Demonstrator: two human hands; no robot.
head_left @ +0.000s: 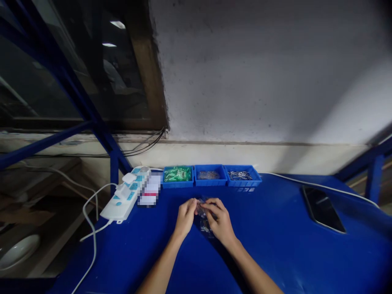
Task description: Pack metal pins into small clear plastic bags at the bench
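Both hands meet at a small clear plastic bag over the middle of the blue table. My left hand pinches the bag's upper edge between thumb and fingers. From the other side, my right hand has its fingers bent and closed at the bag's top. The bag hangs down between the hands, and small shiny pieces show in its lower part; their kind is too small to tell. Just behind the hands stand three blue bins: one with green pieces, one with small brownish-grey pieces, one with metal screws or pins.
At the left lies a white power strip with plugs and a loose white cable. A blurred white card is beside it. A dark phone rests at the right. Blue frame posts and a wall bound the table.
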